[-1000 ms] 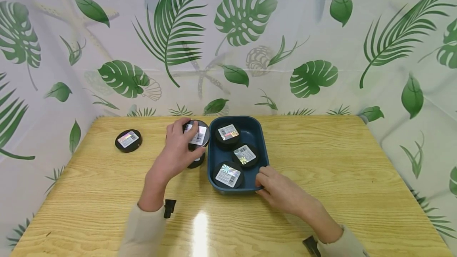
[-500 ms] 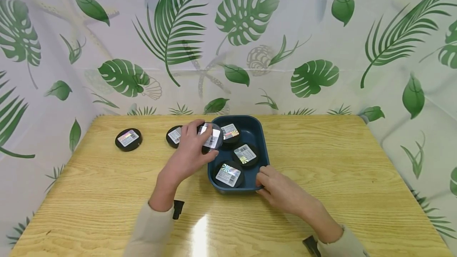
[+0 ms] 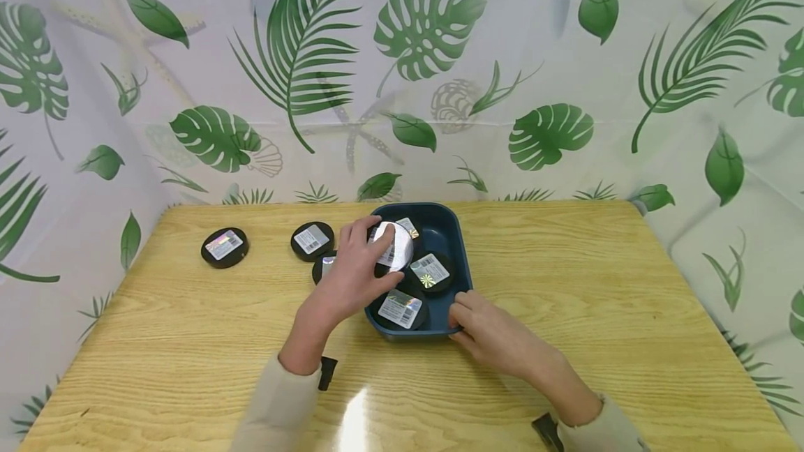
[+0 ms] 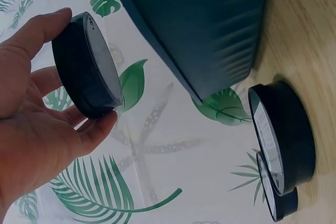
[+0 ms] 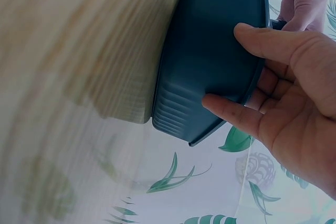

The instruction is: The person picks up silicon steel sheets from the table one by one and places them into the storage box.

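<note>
My left hand [image 3: 352, 274] holds a flat, round black disc [image 3: 394, 250] with a shiny label between thumb and fingers. It is raised over the left part of a dark blue plastic bin [image 3: 463, 250]. In the left wrist view the disc [image 4: 86, 69] is tilted, apart from the bin's wall [image 4: 205, 30]. Inside the bin lie a front disc [image 3: 402, 309], a middle disc [image 3: 430, 270] and a back disc [image 3: 408, 224], the last partly hidden. My right hand [image 3: 496, 333] grips the bin's near right corner, its thumb [image 5: 262, 40] against the outer wall.
On the wooden table [image 3: 597, 284], left of the bin, one disc [image 3: 225, 247] lies alone. Two others are close together: a farther disc [image 3: 312, 240] and a nearer disc [image 3: 322, 268], partly behind my left hand. A leaf-print sheet [image 3: 465, 152] hangs behind the table.
My left hand has carried the disc rightward from beside the bin to over it, uncovering two discs on the table. The right hand and the bin stay in place.
</note>
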`<action>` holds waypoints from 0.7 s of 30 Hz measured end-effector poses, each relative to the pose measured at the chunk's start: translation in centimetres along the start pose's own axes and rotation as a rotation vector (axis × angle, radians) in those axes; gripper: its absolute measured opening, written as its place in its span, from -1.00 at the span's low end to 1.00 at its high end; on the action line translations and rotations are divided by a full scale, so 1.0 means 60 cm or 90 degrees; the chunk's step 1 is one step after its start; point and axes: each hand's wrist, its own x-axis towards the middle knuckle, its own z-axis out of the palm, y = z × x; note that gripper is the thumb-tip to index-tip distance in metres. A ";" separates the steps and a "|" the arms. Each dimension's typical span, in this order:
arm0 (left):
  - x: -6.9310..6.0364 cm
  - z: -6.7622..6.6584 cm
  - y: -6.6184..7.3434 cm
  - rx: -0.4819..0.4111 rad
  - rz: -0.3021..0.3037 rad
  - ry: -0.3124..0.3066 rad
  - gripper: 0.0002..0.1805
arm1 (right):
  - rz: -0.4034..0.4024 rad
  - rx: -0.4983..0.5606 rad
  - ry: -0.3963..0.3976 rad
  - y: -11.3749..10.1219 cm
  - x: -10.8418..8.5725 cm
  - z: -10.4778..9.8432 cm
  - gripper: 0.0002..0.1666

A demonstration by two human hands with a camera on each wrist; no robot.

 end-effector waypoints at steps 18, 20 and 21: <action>0.012 0.039 0.010 -0.064 0.032 0.008 -0.17 | -0.020 0.000 0.007 0.002 -0.002 0.001 -0.74; 0.014 0.042 0.010 -0.066 0.033 0.012 -0.24 | -0.020 0.001 0.009 0.001 -0.002 0.000 -0.73; 0.015 0.043 0.010 -0.067 0.034 0.012 -0.30 | -0.021 0.001 0.010 0.001 -0.003 -0.001 -0.74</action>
